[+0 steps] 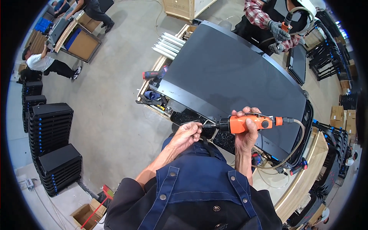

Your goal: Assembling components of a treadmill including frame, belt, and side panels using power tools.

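Note:
My right hand is wrapped round an orange air screwdriver, which lies level with its black nose pointing left. A clear air hose runs from its right end. My left hand is closed in a pinch at the tip of the driver's bit; whatever small thing the fingers hold is too small to make out. Just beyond both hands lies a large dark treadmill-like deck with grey metal side rails. Black bristly-looking material shows below the near rail.
A red-and-black cordless driver lies at the deck's left end, near white tubes. Across the deck, a gloved co-worker holds another orange driver. Black stacked panels stand at left. A wooden crate edge is at right.

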